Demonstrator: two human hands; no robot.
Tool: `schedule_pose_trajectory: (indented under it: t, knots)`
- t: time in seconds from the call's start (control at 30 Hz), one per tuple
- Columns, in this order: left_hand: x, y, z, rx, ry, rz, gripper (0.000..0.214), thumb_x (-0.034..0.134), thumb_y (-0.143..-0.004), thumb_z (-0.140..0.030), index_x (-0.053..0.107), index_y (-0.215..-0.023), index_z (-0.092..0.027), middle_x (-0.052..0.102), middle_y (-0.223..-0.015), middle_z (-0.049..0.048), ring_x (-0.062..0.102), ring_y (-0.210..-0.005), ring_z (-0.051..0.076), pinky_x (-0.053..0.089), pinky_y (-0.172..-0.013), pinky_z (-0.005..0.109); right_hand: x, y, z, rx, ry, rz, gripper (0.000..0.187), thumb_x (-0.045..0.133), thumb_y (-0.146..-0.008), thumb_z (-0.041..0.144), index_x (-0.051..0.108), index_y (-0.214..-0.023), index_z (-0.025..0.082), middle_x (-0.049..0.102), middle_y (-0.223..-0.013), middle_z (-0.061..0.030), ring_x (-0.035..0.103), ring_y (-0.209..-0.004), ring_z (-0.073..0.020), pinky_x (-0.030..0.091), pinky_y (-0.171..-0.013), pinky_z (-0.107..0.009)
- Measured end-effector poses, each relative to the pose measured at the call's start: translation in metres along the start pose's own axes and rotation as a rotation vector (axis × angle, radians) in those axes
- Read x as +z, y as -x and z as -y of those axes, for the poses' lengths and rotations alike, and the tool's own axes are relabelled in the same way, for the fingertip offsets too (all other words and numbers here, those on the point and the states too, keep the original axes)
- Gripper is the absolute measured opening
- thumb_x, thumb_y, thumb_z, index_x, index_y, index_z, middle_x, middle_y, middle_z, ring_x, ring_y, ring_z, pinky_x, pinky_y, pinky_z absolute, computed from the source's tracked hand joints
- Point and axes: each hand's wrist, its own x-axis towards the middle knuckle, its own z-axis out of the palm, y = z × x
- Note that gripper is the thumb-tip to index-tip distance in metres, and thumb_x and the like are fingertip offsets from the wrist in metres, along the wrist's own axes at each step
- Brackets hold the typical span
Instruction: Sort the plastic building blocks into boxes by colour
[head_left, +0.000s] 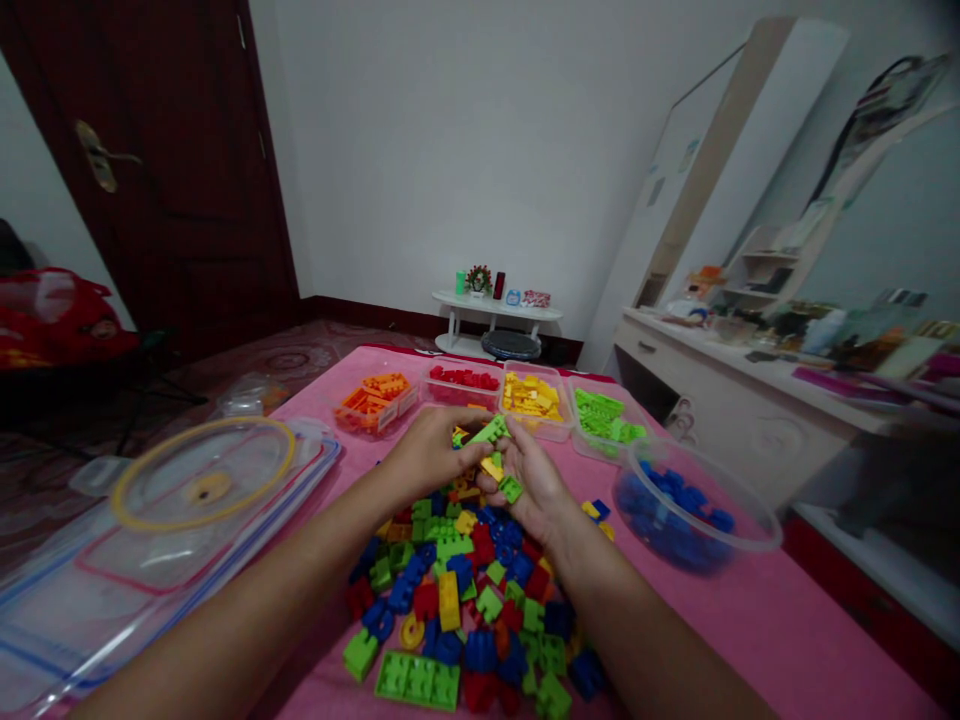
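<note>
Both hands meet above a pile of mixed coloured bricks (465, 600) on a pink cloth (750, 620). My left hand (427, 450) is closed on a green brick (489, 431) held up between the two hands. My right hand (534, 480) is curled around small pieces, a yellow brick (493, 467) and a green brick (511, 489) showing at its fingers. Beyond the hands stand clear tubs: orange bricks (375, 400), red bricks (461, 382), yellow bricks (532, 397) and green bricks (606, 417).
A round clear bowl of blue bricks (694, 505) sits right of my right hand. Stacked clear lids (172, 520) lie at the left. A white dresser (735, 400) stands at the right, a dark door (165, 170) at the back left, a small white table (495, 310) by the wall.
</note>
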Motion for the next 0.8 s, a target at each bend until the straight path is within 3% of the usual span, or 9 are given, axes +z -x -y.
schedule_pose_trajectory:
  t: [0.13, 0.27, 0.37, 0.47, 0.6, 0.7, 0.8]
  knots:
    - [-0.003, -0.002, 0.008, -0.099, 0.023, -0.101, 0.03, 0.058, -0.075, -0.025, 0.068, -0.102, -0.017, 0.071, -0.098, 0.0041, 0.066, -0.084, 0.017, 0.051, -0.079, 0.028, -0.006, -0.001, -0.002, -0.103, 0.307, -0.07, 0.035, 0.044, -0.083, 0.052, 0.054, -0.086, 0.018, 0.059, -0.063, 0.0001, 0.043, -0.037, -0.0068, 0.026, -0.031, -0.015]
    - [-0.007, -0.004, 0.012, -0.132, -0.001, -0.173, 0.028, 0.059, -0.075, -0.028, 0.069, -0.099, -0.017, 0.071, -0.095, 0.0039, 0.066, -0.081, 0.017, 0.053, -0.075, 0.028, -0.019, -0.007, -0.004, -0.211, 0.704, -0.133, 0.017, 0.052, -0.076, 0.027, 0.057, -0.09, 0.018, 0.062, -0.069, 0.0006, 0.046, -0.038, -0.0062, 0.028, -0.031, -0.015]
    - [-0.007, -0.005, 0.01, -0.134, -0.002, -0.189, 0.028, 0.059, -0.075, -0.03, 0.069, -0.099, -0.018, 0.071, -0.095, 0.0033, 0.066, -0.081, 0.017, 0.053, -0.074, 0.028, -0.023, -0.008, -0.001, -0.313, 0.783, -0.157, 0.012, 0.054, -0.075, 0.026, 0.059, -0.079, 0.016, 0.06, -0.064, 0.0012, 0.04, -0.035, -0.0038, 0.026, -0.03, -0.014]
    - [-0.005, -0.004, 0.006, -0.09, 0.037, -0.194, 0.026, 0.059, -0.076, -0.026, 0.069, -0.098, -0.018, 0.071, -0.095, 0.0027, 0.065, -0.082, 0.016, 0.053, -0.074, 0.027, -0.019, -0.003, 0.006, -0.29, 0.469, -0.182, 0.028, 0.052, -0.079, 0.043, 0.057, -0.078, 0.016, 0.06, -0.062, -0.0001, 0.038, -0.035, -0.0037, 0.024, -0.031, -0.014]
    - [-0.001, -0.002, -0.002, -0.026, 0.01, -0.186, 0.024, 0.061, -0.073, -0.021, 0.07, -0.096, -0.02, 0.071, -0.094, 0.0017, 0.064, -0.084, 0.016, 0.051, -0.079, 0.028, -0.006, 0.003, 0.01, -0.028, -0.063, 0.02, 0.044, 0.042, -0.081, 0.061, 0.051, -0.09, 0.019, 0.06, -0.066, -0.002, 0.051, -0.044, -0.0094, 0.026, -0.031, -0.013]
    - [-0.001, -0.001, -0.009, 0.032, -0.034, -0.171, 0.022, 0.064, -0.072, -0.022, 0.071, -0.093, -0.02, 0.071, -0.094, 0.0023, 0.063, -0.087, 0.017, 0.049, -0.084, 0.029, 0.0, 0.005, 0.007, 0.034, -0.258, 0.103, 0.037, 0.043, -0.084, 0.056, 0.048, -0.089, 0.019, 0.057, -0.063, -0.0004, 0.048, -0.043, -0.0079, 0.022, -0.031, -0.011]
    - [-0.003, -0.001, -0.014, 0.081, -0.002, -0.217, 0.023, 0.062, -0.076, -0.026, 0.07, -0.096, -0.019, 0.069, -0.101, 0.004, 0.061, -0.095, 0.018, 0.047, -0.089, 0.031, -0.002, 0.006, 0.01, -0.014, -0.343, 0.05, 0.032, 0.037, -0.088, 0.047, 0.049, -0.086, 0.018, 0.057, -0.063, -0.0019, 0.042, -0.04, -0.0058, 0.021, -0.03, -0.011]
